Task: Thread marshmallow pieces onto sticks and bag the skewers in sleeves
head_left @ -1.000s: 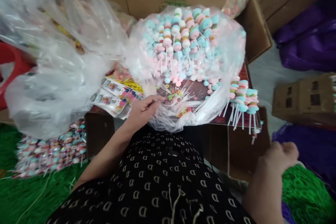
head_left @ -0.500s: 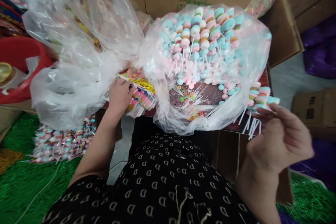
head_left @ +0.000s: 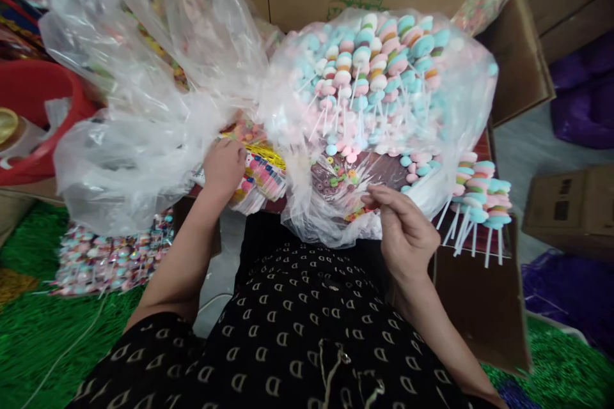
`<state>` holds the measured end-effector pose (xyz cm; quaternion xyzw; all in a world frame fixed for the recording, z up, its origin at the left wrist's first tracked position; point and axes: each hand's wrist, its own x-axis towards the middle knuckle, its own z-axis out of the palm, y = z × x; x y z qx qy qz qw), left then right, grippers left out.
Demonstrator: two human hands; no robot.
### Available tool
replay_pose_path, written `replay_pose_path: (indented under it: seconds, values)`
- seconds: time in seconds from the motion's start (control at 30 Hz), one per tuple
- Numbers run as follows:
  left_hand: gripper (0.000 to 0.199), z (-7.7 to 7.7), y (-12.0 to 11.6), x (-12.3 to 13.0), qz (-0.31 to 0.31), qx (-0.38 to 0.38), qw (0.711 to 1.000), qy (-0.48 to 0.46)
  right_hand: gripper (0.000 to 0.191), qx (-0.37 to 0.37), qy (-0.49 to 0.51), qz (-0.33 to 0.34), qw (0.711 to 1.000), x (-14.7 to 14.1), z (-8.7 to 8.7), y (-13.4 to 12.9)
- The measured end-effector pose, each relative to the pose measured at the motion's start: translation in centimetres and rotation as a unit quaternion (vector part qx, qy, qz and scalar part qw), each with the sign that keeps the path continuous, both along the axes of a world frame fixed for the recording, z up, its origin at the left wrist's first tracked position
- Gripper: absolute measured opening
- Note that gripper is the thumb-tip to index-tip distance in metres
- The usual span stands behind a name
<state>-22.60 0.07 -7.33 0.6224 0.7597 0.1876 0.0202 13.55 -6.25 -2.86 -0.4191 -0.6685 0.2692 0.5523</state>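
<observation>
Multicoloured printed packets point(head_left: 265, 180), liable to slide if nudged by left hand point(head_left: 223, 167), grip hidden; curled right hand point(head_left: 407, 233), contents unclear.

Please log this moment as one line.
left hand: at flat multicoloured printed packets | right hand: near clear plastic bag, grip unclear | beside bag: pink-and-blue sweets on white sticks

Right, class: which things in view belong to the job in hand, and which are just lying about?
Seemingly in the job:
sweets on sticks
clear plastic bag around many of them
printed packets at the left hand

Apparently lying about:
red tub
green shreds
purple bundle
cardboard box at far right
</observation>
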Motion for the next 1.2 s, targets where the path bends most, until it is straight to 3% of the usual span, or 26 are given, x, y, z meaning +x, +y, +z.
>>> replay_pose_path:
  seconds: [0.1,0.17,0.3,0.37,0.43,0.6,0.67,0.77,0.87,1.03,1.1,1.2]
  values:
    - [0.015,0.2,-0.3,-0.1,-0.005,0.073,0.996,-0.056,0.029,-0.039,0.006,0.038,0.999,-0.9,0.2,0.2]
    - [0.013,0.9,-0.9,0.6,-0.020,0.121,0.987,-0.107,0.026,-0.108,0.020,0.069,0.992,-1.9,0.3,0.4]
    - [0.011,2.8,-2.9,4.4,-0.066,0.180,0.952,-0.237,0.025,-0.226,0.053,0.140,0.963,-4.9,0.0,1.6]
    - [0.009,3.5,-3.7,6.8,-0.089,0.179,0.934,-0.295,0.041,-0.245,0.058,0.156,0.955,-6.5,-0.4,2.3]
    - [0.008,3.8,-4.2,8.9,-0.114,0.172,0.920,-0.332,0.052,-0.255,0.069,0.158,0.952,-7.7,-0.7,3.0]
    - [0.012,3.6,-3.9,11.8,-0.208,0.177,0.898,-0.344,0.031,-0.278,0.113,0.097,0.949,-7.8,-0.8,4.0]
    - [0.027,3.9,-3.5,12.0,-0.256,0.155,0.880,-0.369,0.032,-0.293,0.130,0.083,0.944,-7.1,-0.5,4.1]
    - [0.042,4.7,-3.1,12.0,-0.283,0.040,0.859,-0.424,0.038,-0.290,0.136,0.073,0.944,-5.8,0.2,4.1]
    - [0.035,5.3,-3.1,12.0,-0.247,-0.063,0.828,-0.499,0.045,-0.272,0.116,0.048,0.954,-4.8,0.7,4.1]
    - [0.032,4.8,-3.5,12.2,-0.174,-0.131,0.746,-0.629,0.063,-0.275,0.127,0.007,0.953,-3.9,0.4,4.5]
    - [0.034,4.6,-3.6,12.3,-0.161,-0.135,0.748,-0.629,0.059,-0.287,0.153,0.019,0.945,-3.9,0.1,4.6]
    - [0.036,4.9,-3.7,12.4,-0.155,-0.117,0.798,-0.571,0.052,-0.302,0.199,0.055,0.931,-3.8,-0.3,4.8]
